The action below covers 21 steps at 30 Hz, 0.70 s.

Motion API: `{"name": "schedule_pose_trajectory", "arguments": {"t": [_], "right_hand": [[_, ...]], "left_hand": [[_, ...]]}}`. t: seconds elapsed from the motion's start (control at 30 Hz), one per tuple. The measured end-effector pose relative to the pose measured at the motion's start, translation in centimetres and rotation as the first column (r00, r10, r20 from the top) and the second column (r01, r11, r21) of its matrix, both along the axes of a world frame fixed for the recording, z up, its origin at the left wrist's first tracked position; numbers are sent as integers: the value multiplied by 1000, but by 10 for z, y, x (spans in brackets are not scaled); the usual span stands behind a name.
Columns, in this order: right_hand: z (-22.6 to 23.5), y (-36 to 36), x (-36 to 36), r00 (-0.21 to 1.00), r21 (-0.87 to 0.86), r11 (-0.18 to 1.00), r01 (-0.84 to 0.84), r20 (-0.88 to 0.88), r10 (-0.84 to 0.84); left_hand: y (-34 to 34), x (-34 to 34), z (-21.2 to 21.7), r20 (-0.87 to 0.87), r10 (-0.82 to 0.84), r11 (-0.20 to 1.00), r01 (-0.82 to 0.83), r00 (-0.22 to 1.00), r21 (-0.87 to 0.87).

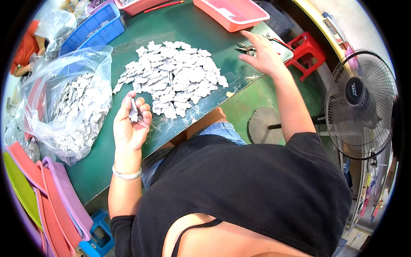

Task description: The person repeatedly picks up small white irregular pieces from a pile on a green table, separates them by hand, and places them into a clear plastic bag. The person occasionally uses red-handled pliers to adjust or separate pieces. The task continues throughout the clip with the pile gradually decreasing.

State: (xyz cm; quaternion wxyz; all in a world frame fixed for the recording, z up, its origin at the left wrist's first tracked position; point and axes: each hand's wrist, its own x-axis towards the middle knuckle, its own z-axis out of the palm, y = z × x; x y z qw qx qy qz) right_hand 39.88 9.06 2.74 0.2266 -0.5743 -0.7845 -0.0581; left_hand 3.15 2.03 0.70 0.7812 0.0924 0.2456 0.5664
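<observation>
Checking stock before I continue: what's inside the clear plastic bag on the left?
The clear plastic bag holds more flat grey metal pieces; its lower layers are hidden.

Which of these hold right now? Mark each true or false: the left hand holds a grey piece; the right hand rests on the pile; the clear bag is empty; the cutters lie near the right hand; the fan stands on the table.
1. The left hand holds a grey piece. True.
2. The right hand rests on the pile. False: it reaches toward the cutters, apart from the pile.
3. The clear bag is empty. False: it holds many grey pieces.
4. The cutters lie near the right hand. True.
5. The fan stands on the table. False: it stands on the floor beside it.
</observation>
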Motion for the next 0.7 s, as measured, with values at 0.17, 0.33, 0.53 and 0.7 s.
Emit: {"name": "schedule_pose_trajectory", "arguments": {"t": [0.17,0.33,0.53,0.7], "right_hand": [[-18,-11,66,978,-227,961,158,169,-120],[-21,-11,67,984,-138,990,31,180,-6],[-15,-27,38,976,-66,996,65,214,-49],[-10,-44,2,930,-122,986,-116,-362,65]], "left_hand": [[-3,7,3,-116,-107,984,121,987,127],[-9,22,13,-442,-36,975,128,896,181],[-12,23,14,-492,-2,992,62,871,106],[-12,26,15,-542,7,982,96,840,163]]}}
